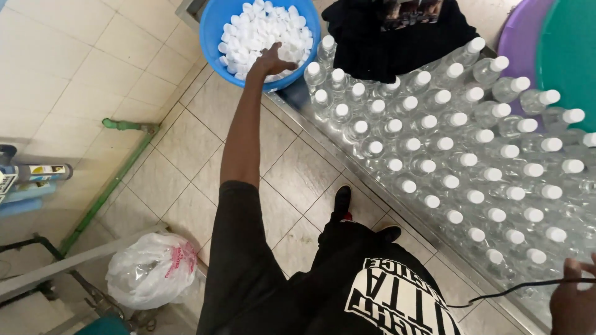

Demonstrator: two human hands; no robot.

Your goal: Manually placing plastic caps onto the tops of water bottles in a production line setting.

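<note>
A: Where are the white bottle caps (261, 28)?
B: Heaped in the blue basin (214, 25) at the far end of the bench (397, 208). The left hand (271, 61) reaches over the near rim, fingers (287, 64) spread and curled down onto the caps; whether any cap is pinched I cannot tell.
A: And beside the basin?
B: Rows of clear capped bottles (447, 155) stand upright, packed close on the bench, just right of it.
A: The other hand?
B: The right hand (574, 298) rests at the bench's near edge, fingers bent beside a thin black cable (509, 288); its grip is unclear.
</note>
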